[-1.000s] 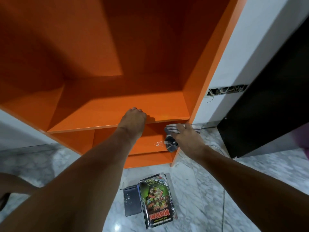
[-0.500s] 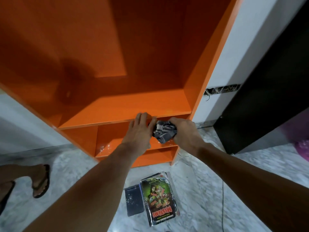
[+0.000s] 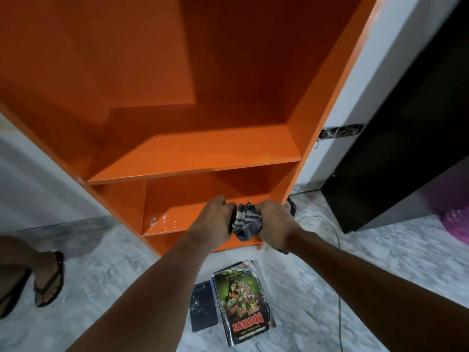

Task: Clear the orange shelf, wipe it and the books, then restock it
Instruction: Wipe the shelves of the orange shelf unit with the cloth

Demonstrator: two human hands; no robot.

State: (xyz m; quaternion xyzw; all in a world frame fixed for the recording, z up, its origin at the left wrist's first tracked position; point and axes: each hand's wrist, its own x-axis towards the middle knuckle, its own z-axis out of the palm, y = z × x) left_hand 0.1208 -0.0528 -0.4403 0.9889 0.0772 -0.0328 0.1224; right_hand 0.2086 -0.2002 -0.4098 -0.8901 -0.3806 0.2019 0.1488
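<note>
Head cam: we're looking down at the shelf (image 3: 193,153), which is standing upright with its open front facing us and its boards running left to right. Our left hand (image 3: 214,219) and right hand (image 3: 275,222) are both gripping the cloth (image 3: 246,222), fingers curled into it from either side. It's a bunched-up grey striped wad, and we're holding it in the air in front of the lowest compartment. White specks (image 3: 162,221) are sitting on the left part of that bottom board.

The books (image 3: 242,303) are lying flat on the marble floor (image 3: 380,262) just in front of the shelf, long axis pointing away from us toward it. The "MISTERI" title is at the near end and reads upside down to us. A dark book (image 3: 203,306) is lying right beside them on the left, same direction.

Off to the left a foot in a sandal (image 3: 48,278) is showing. A black cabinet (image 3: 406,138) is standing on the right, and a thin cable (image 3: 337,250) is trailing across the floor.
</note>
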